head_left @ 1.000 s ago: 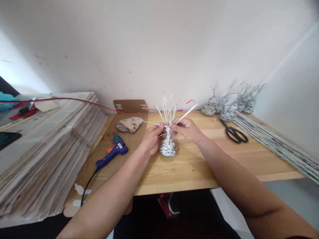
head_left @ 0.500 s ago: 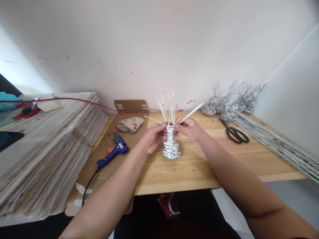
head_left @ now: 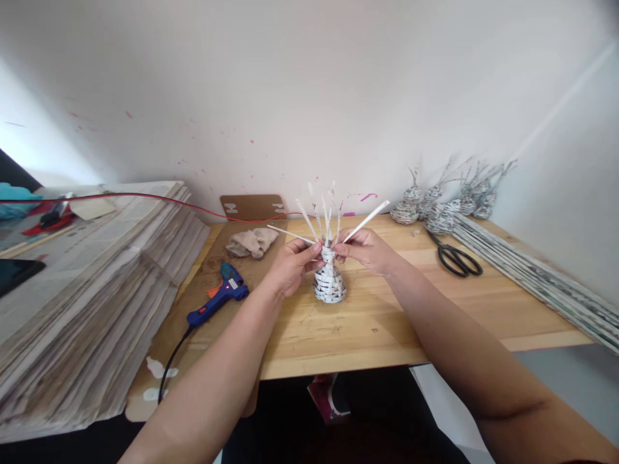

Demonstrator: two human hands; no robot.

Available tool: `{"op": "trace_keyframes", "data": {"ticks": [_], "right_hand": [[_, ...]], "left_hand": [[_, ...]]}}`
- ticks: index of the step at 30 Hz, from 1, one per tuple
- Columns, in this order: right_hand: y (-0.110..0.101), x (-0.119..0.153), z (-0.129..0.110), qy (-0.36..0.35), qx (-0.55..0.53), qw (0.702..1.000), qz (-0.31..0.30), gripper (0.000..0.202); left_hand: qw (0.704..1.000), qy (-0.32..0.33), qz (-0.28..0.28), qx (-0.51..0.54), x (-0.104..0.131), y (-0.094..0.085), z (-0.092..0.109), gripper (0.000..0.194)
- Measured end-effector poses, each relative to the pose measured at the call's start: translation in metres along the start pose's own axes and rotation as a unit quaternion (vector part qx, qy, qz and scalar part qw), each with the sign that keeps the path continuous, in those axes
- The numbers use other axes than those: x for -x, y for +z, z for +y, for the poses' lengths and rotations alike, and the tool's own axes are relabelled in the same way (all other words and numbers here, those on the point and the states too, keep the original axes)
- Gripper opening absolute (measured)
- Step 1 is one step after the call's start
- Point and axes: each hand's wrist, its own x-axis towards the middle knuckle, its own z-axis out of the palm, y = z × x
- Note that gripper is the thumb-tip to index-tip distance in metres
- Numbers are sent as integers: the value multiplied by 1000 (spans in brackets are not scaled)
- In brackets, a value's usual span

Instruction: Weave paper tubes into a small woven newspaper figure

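Observation:
A small vase woven from rolled newspaper strips (head_left: pixel 329 285) stands upright on the wooden table, wide at the base and narrow at the neck. Several white paper tubes (head_left: pixel 305 217) fan upward out of its neck. On the neck's left side, my left hand (head_left: pixel 294 263) pinches it near a thin tube that points left. At the right side of the neck, my right hand (head_left: pixel 365 250) is closed around the base of a longer, thicker paper tube (head_left: pixel 366 221) that slants up to the right. Some of the fingers are hidden behind the neck.
A blue glue gun (head_left: pixel 217 303) and a crumpled cloth (head_left: pixel 252 242) lie on a brown board at left, beside a tall newspaper stack (head_left: pixel 145 270). Black scissors (head_left: pixel 458 260), a bundle of paper tubes (head_left: pixel 527 274) and several woven pieces (head_left: pixel 410 203) are at right.
The upright tubes spread wider apart, with some leaning further left. The vase is turned or tilted slightly, and both hands keep their hold at its neck.

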Motion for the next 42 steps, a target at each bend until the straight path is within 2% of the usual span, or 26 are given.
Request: {"op": "trace_keyframes", "data": {"ticks": [4, 8, 11, 13, 15, 17, 20, 23, 27, 31, 36, 39, 42], "right_hand": [[0, 0, 2, 24, -14, 1000, -12, 41], [1, -1, 3, 41, 2, 999, 24, 45], [2, 0, -2, -13, 26, 993, 114, 53], [5, 2, -7, -81, 61, 974, 204, 46], [11, 5, -11, -126, 109, 956, 242, 39], [19, 8, -11, -109, 145, 962, 203, 43], [29, 11, -6, -55, 157, 980, 110, 46], [31, 11, 0, -38, 176, 977, 114, 37], [26, 8, 0, -30, 183, 973, 137, 42], [21, 6, -3, -17, 130, 983, 129, 47], [15, 3, -5, -7, 100, 989, 107, 52], [13, 3, -3, -11, 114, 989, 92, 49], [13, 5, -2, -15, 135, 987, 84, 43]], "left_hand": [[1000, 0, -1, -3, 0, 0, -1, 48], [999, 26, 28, 3, -2, 2, -1, 51], [993, 80, 82, 23, -3, 3, 4, 53], [986, 122, 116, 23, -3, 4, 7, 54], [979, 154, 132, -1, -1, 6, 9, 52], [975, 174, 129, -47, 3, 10, 8, 46], [964, 201, 114, -131, 8, 14, 3, 34], [956, 214, 97, -175, 10, 14, -2, 30], [968, 189, 62, -155, 9, 12, -1, 41], [971, 188, 48, -138, 8, 10, 4, 46], [953, 226, 36, -200, 8, 8, 9, 25], [934, 260, 32, -242, 8, 7, 9, 13], [932, 265, 31, -244, 8, 7, 10, 8]]}}
